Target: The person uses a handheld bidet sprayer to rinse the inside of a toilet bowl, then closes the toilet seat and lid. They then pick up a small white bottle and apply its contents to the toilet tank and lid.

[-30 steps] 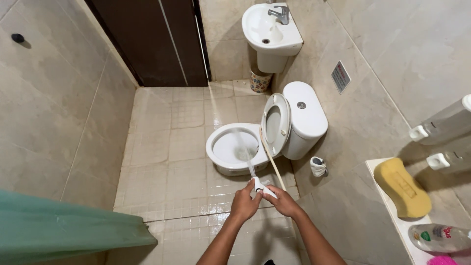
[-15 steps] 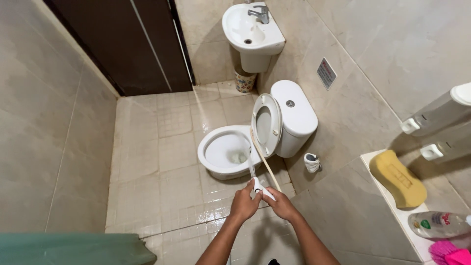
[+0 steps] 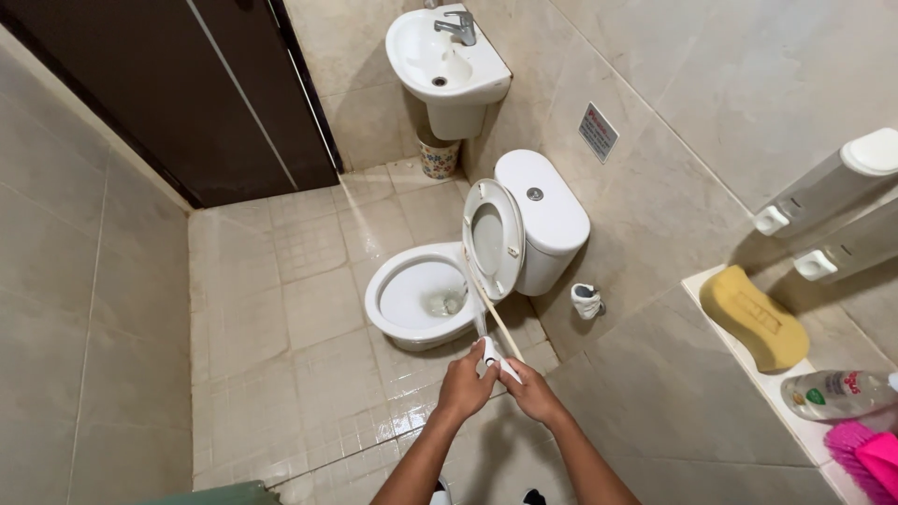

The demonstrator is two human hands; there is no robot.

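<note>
Left hand (image 3: 465, 383) and right hand (image 3: 530, 390) grip a white-handled toilet brush (image 3: 488, 351), its shaft angled up-left toward the toilet bowl (image 3: 421, 297).

Small rectangular wall sign (image 3: 599, 132), white with red and dark print, at 1 o'clock, above the cistern. Clear bottle (image 3: 835, 394) lying on the ledge at 4 o'clock, red-and-green label. Two wall dispensers (image 3: 828, 190), translucent with white caps, at 2–3 o'clock.
</note>
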